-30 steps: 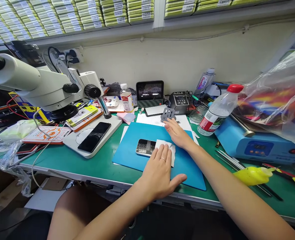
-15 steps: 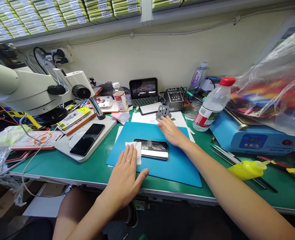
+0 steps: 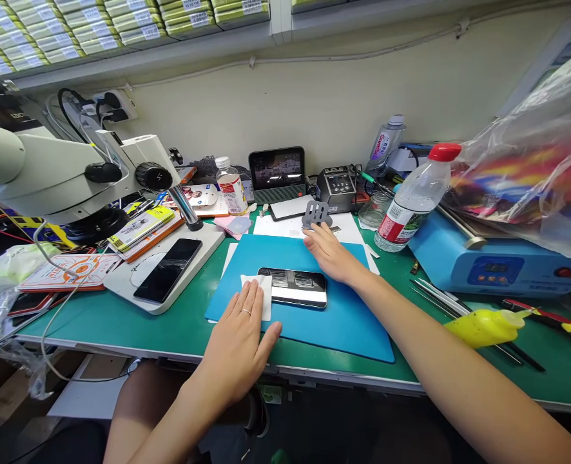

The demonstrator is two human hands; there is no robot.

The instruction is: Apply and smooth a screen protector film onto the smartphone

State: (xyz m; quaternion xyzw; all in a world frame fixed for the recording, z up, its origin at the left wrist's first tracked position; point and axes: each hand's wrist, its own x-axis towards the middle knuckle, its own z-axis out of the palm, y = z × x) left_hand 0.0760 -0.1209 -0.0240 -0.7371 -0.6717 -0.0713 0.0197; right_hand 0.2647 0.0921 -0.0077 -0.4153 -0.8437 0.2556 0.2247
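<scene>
On the blue mat (image 3: pixel 338 332) lies a smartphone (image 3: pixel 299 287), its dark glossy face crossed by bright reflections. My left hand (image 3: pixel 240 341) rests flat, fingers stretched out, on a white tissue (image 3: pixel 267 305) at the phone's left end. The thumb points away from the fingers. My right hand (image 3: pixel 332 256) is held with fingers extended over the mat's far edge, beyond the phone to the right. Just past its fingertips stands a grey slotted piece (image 3: pixel 316 211). Whether those fingertips touch it I cannot tell.
A microscope (image 3: pixel 67 174) stands at left, a second phone (image 3: pixel 168 269) on its base. Bottles, including a red-capped one (image 3: pixel 414 203), line the back. A blue heating machine (image 3: pixel 495 264), tweezers and a yellow squeeze bottle (image 3: pixel 483 327) occupy the right side.
Both hands keep nearly the same places and poses. The view has shifted slightly; no object is visibly picked up or let go.
</scene>
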